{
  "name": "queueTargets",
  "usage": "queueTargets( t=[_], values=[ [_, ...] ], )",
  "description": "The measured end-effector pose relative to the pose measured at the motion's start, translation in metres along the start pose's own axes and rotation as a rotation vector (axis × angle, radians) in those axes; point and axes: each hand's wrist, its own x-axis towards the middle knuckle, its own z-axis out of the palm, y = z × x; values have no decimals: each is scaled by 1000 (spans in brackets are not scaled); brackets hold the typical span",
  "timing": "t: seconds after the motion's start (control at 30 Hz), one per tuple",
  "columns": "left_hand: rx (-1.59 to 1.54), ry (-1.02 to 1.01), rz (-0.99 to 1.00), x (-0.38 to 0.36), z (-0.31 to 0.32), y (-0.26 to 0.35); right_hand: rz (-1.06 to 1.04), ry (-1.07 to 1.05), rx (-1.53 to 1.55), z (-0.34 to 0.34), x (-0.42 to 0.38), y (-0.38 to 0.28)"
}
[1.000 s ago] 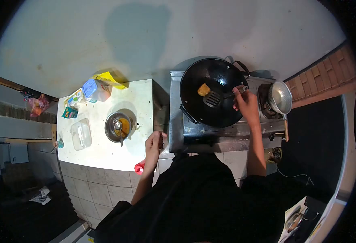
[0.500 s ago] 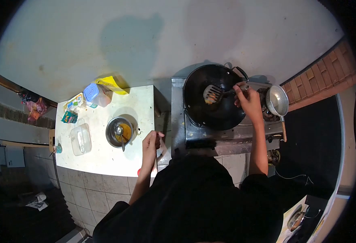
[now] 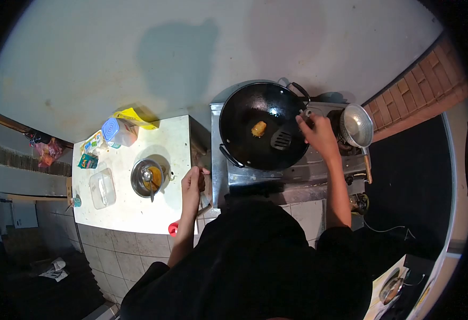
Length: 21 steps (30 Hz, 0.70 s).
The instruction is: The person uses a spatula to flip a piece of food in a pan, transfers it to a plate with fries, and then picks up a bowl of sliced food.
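Observation:
My right hand (image 3: 319, 134) grips the handle end of a slotted spatula (image 3: 282, 140) at the right rim of a black wok (image 3: 244, 152). The spatula's slotted head is inside the wok, apart from a small golden-brown piece of food (image 3: 258, 128). That piece lies left of the spatula head on the wok's dark surface. My left hand (image 3: 192, 186) hangs by the right edge of the white table (image 3: 122, 210), its fingers curled in, with nothing visible in them. Left of it, a metal bowl (image 3: 136, 188) holds yellow-orange liquid and a ladle (image 3: 148, 176).
The wok stands on a metal stove (image 3: 220, 184), beside a strainer pan (image 3: 357, 125) with a wooden handle. On the table are a clear plastic container (image 3: 103, 189), a blue-lidded tub (image 3: 119, 132), a yellow packet (image 3: 138, 119) and a green packet (image 3: 88, 161).
The food piece has left the spatula and now lies in the wok. The spatula head has moved right and toward me, away from the food. My left hand stays curled by the table edge.

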Motion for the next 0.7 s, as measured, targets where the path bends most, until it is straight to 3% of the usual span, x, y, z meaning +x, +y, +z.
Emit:
queueTargets(
  t=[0.17, 0.27, 0.7],
  values=[
    [9, 11, -2, -13, 31, -2, -122, -95, 7, 10, 18, 42],
    [-17, 8, -49, -21, 39, -14, -216, -120, 67, 0, 20, 33],
    [27, 195, -52, -52, 95, -25, -213, -240, 223, 6, 59, 74]
  ],
)
